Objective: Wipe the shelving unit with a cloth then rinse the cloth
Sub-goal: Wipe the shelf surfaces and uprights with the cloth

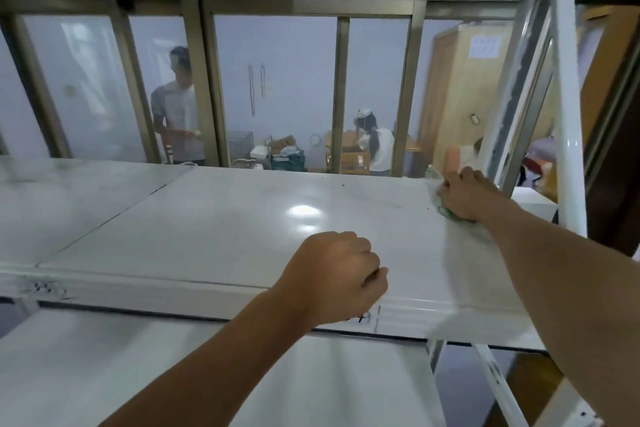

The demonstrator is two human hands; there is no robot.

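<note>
White metal shelving unit (214, 218) fills the view, and at its far right corner the right hand (465, 194) presses down, fingers clamped on a pale cloth (450, 215) (blurred, greenish markings), while the left hand (336, 277), fisted, rests on the front edge.

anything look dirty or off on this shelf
A few dark specks sit on the white shelf panel near its back edge, left of the right hand pressing the cloth. Black scribbles mark the front rail. Otherwise nothing stands out.
</note>
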